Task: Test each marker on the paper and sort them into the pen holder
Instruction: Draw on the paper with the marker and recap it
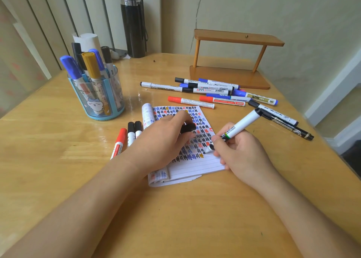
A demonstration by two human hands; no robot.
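Note:
My right hand (pixel 241 152) grips a white whiteboard marker (pixel 240 125) with its tip down on the lined notepad (pixel 197 166), at the end of a row of coloured marks. My left hand (pixel 166 138) rests on the notepad and holds the marker's black cap (pixel 188 128). The blue see-through pen holder (pixel 97 95) stands at the left with several markers upright in it. A pile of loose markers (pixel 214 90) lies beyond the pad. Three markers (pixel 128 137), one red and two black, lie left of the pad, partly hidden by my left wrist.
A wooden two-tier stand (pixel 232 62) sits at the back right. A black flask (pixel 132 23) stands at the back by the wall. Two dark markers (pixel 285 121) lie near the table's right edge.

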